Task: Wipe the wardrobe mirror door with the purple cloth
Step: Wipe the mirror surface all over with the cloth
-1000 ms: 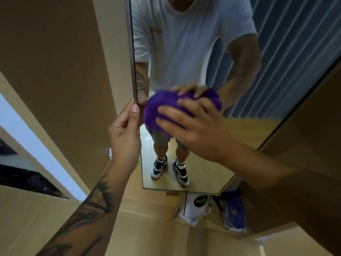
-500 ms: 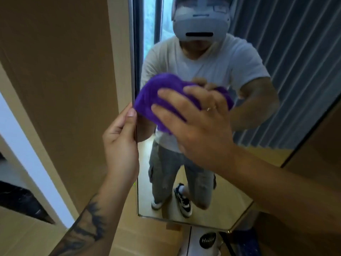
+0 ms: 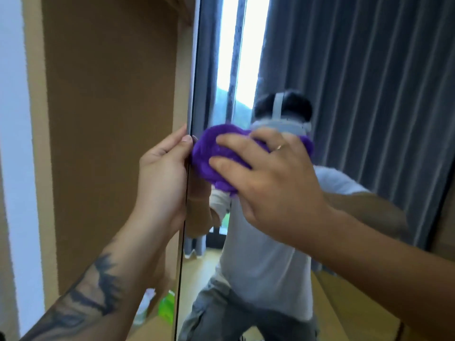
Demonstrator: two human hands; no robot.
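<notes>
The wardrobe mirror door (image 3: 344,70) fills the right half of the view and reflects a person and grey curtains. A bunched purple cloth (image 3: 209,153) lies against the glass close to the door's left edge. My right hand (image 3: 275,183) presses the cloth onto the mirror with spread, nearly straight fingers; most of the cloth is hidden under it. My left hand (image 3: 162,173) grips the door's left edge beside the cloth, thumb at the front of the edge and fingers behind it.
The brown wardrobe side panel (image 3: 110,119) stands left of the door, with a white wall strip (image 3: 12,143) beyond it. Low down behind the door's edge sit a green object (image 3: 167,306) and a white bottle (image 3: 145,306).
Both hands have risen along the door with the view tilting up. The cloth went from the mirror's lower part to head height, closer to the left edge.
</notes>
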